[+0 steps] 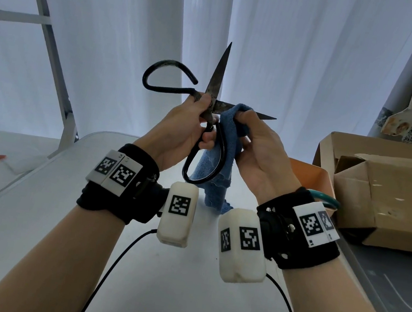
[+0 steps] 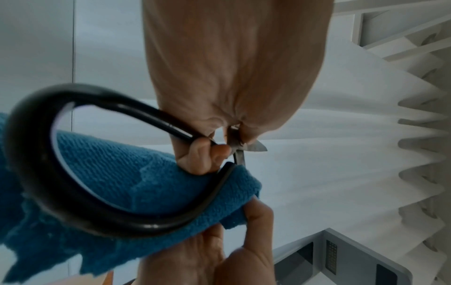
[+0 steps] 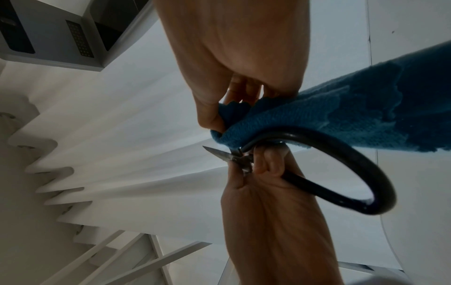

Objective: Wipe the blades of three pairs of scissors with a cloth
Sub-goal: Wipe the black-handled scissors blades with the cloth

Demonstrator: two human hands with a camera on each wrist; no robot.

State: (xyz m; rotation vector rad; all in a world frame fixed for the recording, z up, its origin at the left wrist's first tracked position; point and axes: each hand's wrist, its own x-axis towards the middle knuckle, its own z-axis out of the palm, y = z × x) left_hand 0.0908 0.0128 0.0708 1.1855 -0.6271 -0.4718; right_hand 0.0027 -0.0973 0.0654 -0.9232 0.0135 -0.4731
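From the head camera, the left hand grips the black scissors at the pivot, lifted above the white bench, blades spread wide: one points up, the other runs sideways to the right. The right hand pinches a blue cloth round that sideways blade near the pivot, its bare tip poking out beyond the fingers. So this pair looks mid-wipe; the upright blade, dull and spotted, probably remains to be done. A teal loop behind the right wrist, beside an orange tray, may be another pair; a third I cannot find. The left wrist camera shows fingers curled on the handle shank, one handle loop lying against the cloth. The right wrist camera shows the right hand's fingers closed on bunched cloth just beside the pivot.
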